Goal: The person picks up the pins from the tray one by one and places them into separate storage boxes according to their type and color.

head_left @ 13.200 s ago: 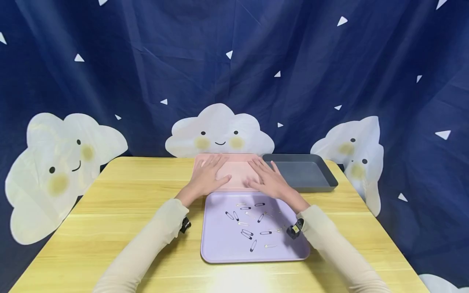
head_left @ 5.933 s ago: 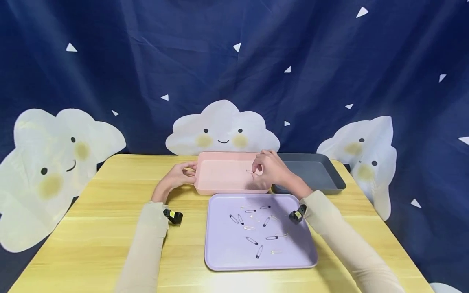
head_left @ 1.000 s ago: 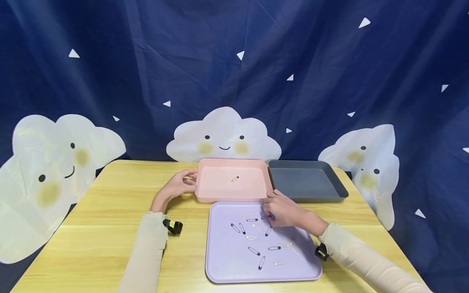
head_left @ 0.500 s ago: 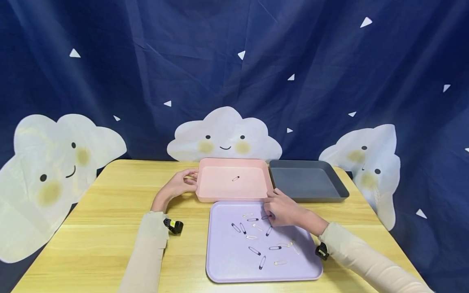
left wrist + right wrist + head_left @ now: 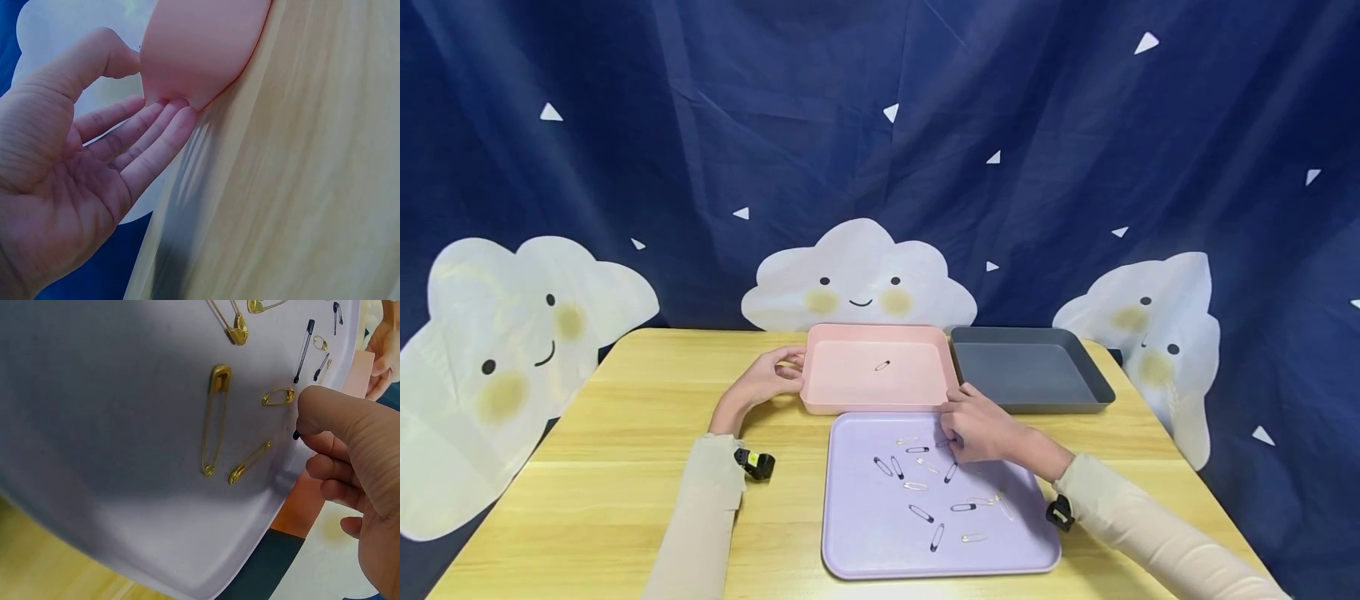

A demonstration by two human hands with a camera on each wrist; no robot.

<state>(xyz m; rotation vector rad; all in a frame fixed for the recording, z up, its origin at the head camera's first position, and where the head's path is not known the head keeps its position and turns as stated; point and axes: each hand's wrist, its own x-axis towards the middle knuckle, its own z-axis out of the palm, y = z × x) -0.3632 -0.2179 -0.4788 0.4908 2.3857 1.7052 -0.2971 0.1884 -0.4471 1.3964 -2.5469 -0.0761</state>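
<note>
My right hand [image 5: 981, 427] is over the far right part of the lilac tray [image 5: 880, 550]. In the right wrist view, the right thumb and forefinger pinch a black safety pin [image 5: 296, 434], mostly hidden by the fingers. Several black and gold safety pins lie scattered there, such as a gold safety pin [image 5: 217, 422]. My left hand [image 5: 762, 379] stays at the left end of the pink tray [image 5: 820, 402]. In the left wrist view, its thumb and fairly straight fingertips touch the tray's end wall. One black safety pin [image 5: 882, 366] rests inside the pink tray.
A dark grey tray [image 5: 1033, 375] stands to the right of the pink tray, at the wooden table's [image 5: 587, 492] far edge. Behind hangs a dark blue curtain [image 5: 820, 125] with white clouds. The lilac tray sits just in front of the pink one.
Earlier, both hands were spread over the trays; then the right hand held a safety pin over the pink tray. That pin now lies there, and the right hand is at the lilac tray.
</note>
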